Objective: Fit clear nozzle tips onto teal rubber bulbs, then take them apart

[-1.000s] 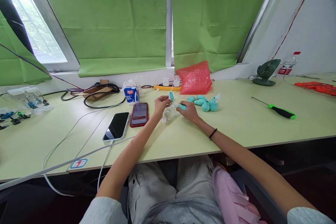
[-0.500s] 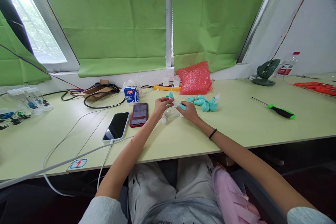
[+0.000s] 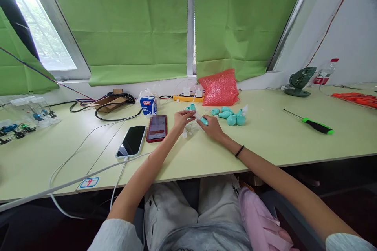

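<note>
- Head view: your left hand (image 3: 182, 119) pinches a small pale part (image 3: 196, 116) against the teal piece (image 3: 204, 120) pinched in your right hand (image 3: 211, 126), mid-surface (image 3: 265, 145) toward its far edge.
- Likely step: joining them; next, hold both aligned.
- Spare teal bulbs (image 3: 232, 117) lie just beside your right hand.

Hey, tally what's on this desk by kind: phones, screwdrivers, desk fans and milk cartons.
Phones: 2
Screwdrivers: 1
Desk fans: 1
Milk cartons: 1
Total: 5
</note>
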The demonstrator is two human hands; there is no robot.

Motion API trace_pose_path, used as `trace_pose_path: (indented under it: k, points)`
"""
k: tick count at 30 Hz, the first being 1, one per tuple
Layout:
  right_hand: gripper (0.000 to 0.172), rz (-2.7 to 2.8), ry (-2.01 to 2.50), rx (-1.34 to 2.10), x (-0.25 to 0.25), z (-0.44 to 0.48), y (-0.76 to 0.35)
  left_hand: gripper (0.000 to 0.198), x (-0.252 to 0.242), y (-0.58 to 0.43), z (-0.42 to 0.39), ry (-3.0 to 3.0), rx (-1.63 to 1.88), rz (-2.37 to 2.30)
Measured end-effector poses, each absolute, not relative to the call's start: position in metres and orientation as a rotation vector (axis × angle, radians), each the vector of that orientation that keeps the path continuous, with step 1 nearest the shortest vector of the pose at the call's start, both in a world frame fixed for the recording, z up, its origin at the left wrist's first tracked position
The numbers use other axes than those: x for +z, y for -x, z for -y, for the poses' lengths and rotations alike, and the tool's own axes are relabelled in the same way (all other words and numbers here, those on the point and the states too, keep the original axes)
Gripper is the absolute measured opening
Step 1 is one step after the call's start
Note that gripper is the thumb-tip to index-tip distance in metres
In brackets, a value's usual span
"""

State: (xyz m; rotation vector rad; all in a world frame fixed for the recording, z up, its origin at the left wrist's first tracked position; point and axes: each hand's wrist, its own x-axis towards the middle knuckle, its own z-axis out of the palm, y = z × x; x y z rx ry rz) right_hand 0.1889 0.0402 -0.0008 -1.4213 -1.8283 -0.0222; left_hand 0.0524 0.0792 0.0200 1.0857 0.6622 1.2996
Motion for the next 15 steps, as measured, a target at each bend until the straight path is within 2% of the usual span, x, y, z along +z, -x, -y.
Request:
trace_pose_path:
  k: [8, 15]
  points:
    - [0.026, 1.867, 1.437, -0.046, -0.0005, -0.0412, -0.1932, 0.024, 0.0138, -0.0496, -0.0834, -1.08, 1.252, -0.623]
    - [0.031, 1.753, 1.273, 0.437, 0.0031, -0.0447, -0.1964, 0.018, 0.0154, -0.0461, -0.0882, -1.065, 1.171, -0.602]
